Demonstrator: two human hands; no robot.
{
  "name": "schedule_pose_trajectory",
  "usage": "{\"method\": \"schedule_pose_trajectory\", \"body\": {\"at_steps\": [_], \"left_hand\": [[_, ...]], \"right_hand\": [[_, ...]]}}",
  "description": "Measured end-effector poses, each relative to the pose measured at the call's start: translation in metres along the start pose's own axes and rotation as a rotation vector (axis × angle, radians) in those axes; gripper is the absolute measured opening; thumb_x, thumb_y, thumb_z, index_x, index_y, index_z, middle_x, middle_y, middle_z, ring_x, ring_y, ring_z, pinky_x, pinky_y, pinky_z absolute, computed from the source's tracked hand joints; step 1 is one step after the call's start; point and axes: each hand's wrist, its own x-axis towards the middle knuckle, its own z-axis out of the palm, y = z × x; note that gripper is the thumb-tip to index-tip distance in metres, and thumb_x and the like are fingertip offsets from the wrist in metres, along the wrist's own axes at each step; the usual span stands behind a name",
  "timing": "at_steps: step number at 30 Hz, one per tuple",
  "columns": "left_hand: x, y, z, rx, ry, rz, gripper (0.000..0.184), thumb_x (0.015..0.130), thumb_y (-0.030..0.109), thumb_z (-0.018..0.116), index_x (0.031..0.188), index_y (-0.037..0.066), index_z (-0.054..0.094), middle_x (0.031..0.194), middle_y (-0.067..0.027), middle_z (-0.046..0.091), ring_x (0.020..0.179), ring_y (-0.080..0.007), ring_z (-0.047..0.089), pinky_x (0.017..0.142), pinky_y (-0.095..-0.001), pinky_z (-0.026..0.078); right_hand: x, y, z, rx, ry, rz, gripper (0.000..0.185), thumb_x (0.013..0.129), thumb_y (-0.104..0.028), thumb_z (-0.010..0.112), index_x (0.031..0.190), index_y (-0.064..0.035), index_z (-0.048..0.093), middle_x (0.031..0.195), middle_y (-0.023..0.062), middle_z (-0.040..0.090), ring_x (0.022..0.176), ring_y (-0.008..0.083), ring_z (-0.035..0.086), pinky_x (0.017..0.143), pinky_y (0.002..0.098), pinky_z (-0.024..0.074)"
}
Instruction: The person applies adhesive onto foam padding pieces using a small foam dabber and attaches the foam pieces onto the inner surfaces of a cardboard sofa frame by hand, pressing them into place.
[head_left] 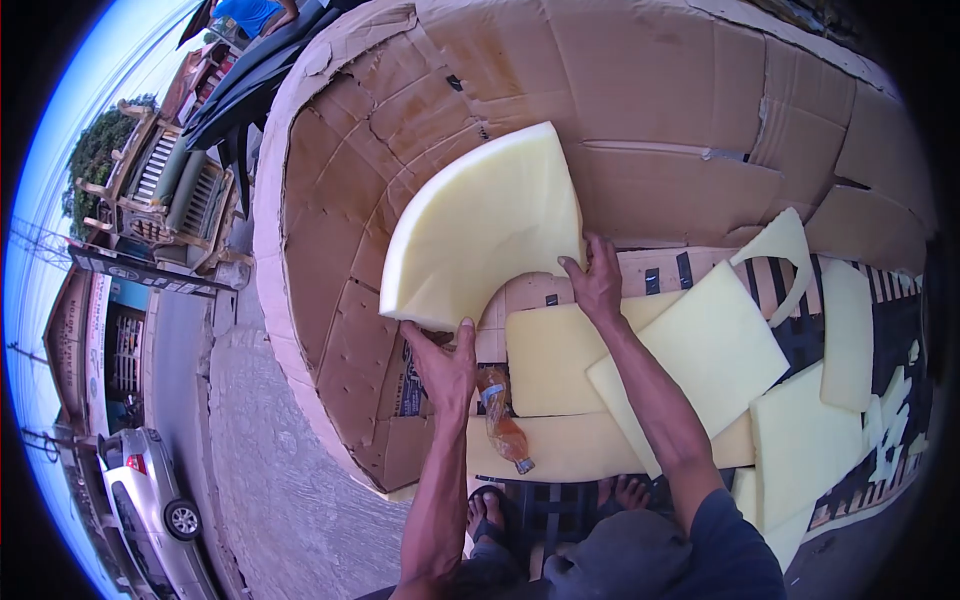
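Cardboard walls (680,110) bend behind the curved foam piece (490,220) in their left curve, its near corners held by my left fingers (466,337) and right fingers (594,254), apparently for positioning, which calls for even support.

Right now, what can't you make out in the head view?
All in the head view:
Curved foam piece: its far side is hidden by the foam itself.
Left hand: some fingertips are hidden by that foam's lower edge.
Square foam sheet: partly covered by the right forearm.
Bottle: label print too small.
Person in blue: cut off by the top edge.
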Motion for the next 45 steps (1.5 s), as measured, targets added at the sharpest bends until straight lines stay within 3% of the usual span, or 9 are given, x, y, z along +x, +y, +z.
{"method": "schedule_pose_trajectory", "body": {"at_steps": [5, 13, 15, 24, 31, 34, 39, 43, 45], "left_hand": [[-0.020, 0.005, -0.004, 0.064, 0.078, -0.142, 0.066, 0.095, 0.015, 0.064, 0.144, -0.006, 0.026, 0.130, -0.0363, 0.054, 0.121, -0.0512, 0.055, 0.104, -0.0526, 0.041], [-0.020, -0.041, 0.012, 0.098, 0.074, -0.098, 0.071, 0.096, 0.013, 0.063, 0.150, -0.005, 0.019, 0.137, -0.0360, 0.050, 0.126, -0.0498, 0.053, 0.107, -0.0513, 0.039], [-0.018, -0.056, 0.014, 0.111, 0.104, -0.094, 0.077, 0.095, 0.017, 0.064, 0.152, -0.007, 0.018, 0.139, -0.0349, 0.048, 0.131, -0.0465, 0.049, 0.111, -0.0476, 0.036], [-0.015, -0.053, 0.031, 0.065, 0.102, -0.067, 0.072, 0.095, 0.016, 0.067, 0.149, -0.006, 0.024, 0.137, -0.0328, 0.050, 0.128, -0.0437, 0.051, 0.109, -0.0490, 0.036], [-0.010, -0.041, 0.034, -0.011, 0.085, -0.044, 0.080, 0.093, 0.023, 0.070, 0.151, -0.006, 0.024, 0.143, -0.0318, 0.047, 0.132, -0.0413, 0.048, 0.113, -0.0461, 0.034], [-0.006, -0.042, 0.038, -0.001, 0.080, -0.047, 0.082, 0.093, 0.025, 0.070, 0.152, -0.006, 0.022, 0.146, -0.0314, 0.044, 0.134, -0.0398, 0.046, 0.114, -0.0450, 0.032], [0.009, -0.045, 0.037, -0.074, 0.075, -0.021, 0.084, 0.095, 0.029, 0.069, 0.154, -0.007, 0.021, 0.147, -0.0295, 0.043, 0.133, -0.0351, 0.046, 0.114, -0.0430, 0.033], [0.016, -0.046, 0.029, 0.027, 0.091, -0.029, 0.080, 0.096, 0.028, 0.069, 0.151, -0.007, 0.024, 0.144, -0.0279, 0.045, 0.130, -0.0328, 0.046, 0.112, -0.0411, 0.035], [0.015, -0.040, 0.027, -0.107, 0.062, -0.046, 0.074, 0.096, 0.026, 0.069, 0.148, -0.008, 0.030, 0.140, -0.0268, 0.048, 0.128, -0.0314, 0.047, 0.110, -0.0397, 0.037]], "right_hand": [[0.022, 0.014, 0.005, -0.024, -0.108, -0.030, 0.056, 0.085, -0.023, 0.077, 0.134, -0.0094, 0.054, 0.115, 0.0182, 0.057, 0.111, 0.0405, 0.056, 0.093, 0.0491, 0.0478], [0.040, 0.021, 0.023, 0.013, -0.101, -0.081, 0.055, 0.085, -0.021, 0.076, 0.134, -0.0120, 0.054, 0.118, 0.0181, 0.056, 0.112, 0.0407, 0.056, 0.095, 0.0495, 0.0472], [0.040, 0.023, 0.029, 0.042, -0.088, -0.093, 0.055, 0.085, -0.020, 0.076, 0.134, -0.0121, 0.053, 0.118, 0.0182, 0.056, 0.112, 0.0407, 0.055, 0.094, 0.0495, 0.0472], [0.023, 0.032, 0.049, 0.004, 0.019, -0.114, 0.053, 0.082, -0.018, 0.079, 0.128, -0.0080, 0.054, 0.112, 0.0195, 0.057, 0.102, 0.0419, 0.059, 0.084, 0.0494, 0.0504], [0.010, 0.030, 0.041, 0.068, 0.023, -0.049, 0.050, 0.082, -0.015, 0.079, 0.126, -0.0078, 0.056, 0.109, 0.0199, 0.058, 0.102, 0.0423, 0.059, 0.084, 0.0486, 0.0504], [0.019, 0.030, 0.045, 0.032, 0.008, -0.033, 0.049, 0.084, -0.018, 0.079, 0.127, -0.0087, 0.057, 0.114, 0.0161, 0.060, 0.106, 0.0376, 0.061, 0.089, 0.0449, 0.0508], [0.028, 0.034, 0.049, 0.066, 0.049, -0.117, 0.050, 0.083, -0.012, 0.076, 0.127, -0.0081, 0.055, 0.113, 0.0192, 0.057, 0.104, 0.0430, 0.059, 0.088, 0.0491, 0.0499], [0.028, 0.031, 0.048, 0.058, 0.044, -0.098, 0.049, 0.082, -0.011, 0.077, 0.126, -0.0082, 0.055, 0.113, 0.0184, 0.058, 0.104, 0.0425, 0.059, 0.087, 0.0488, 0.0504], [0.027, 0.031, 0.047, 0.066, 0.040, -0.084, 0.049, 0.081, -0.012, 0.078, 0.124, -0.0086, 0.056, 0.112, 0.0170, 0.059, 0.104, 0.0410, 0.060, 0.086, 0.0481, 0.0509]]}}
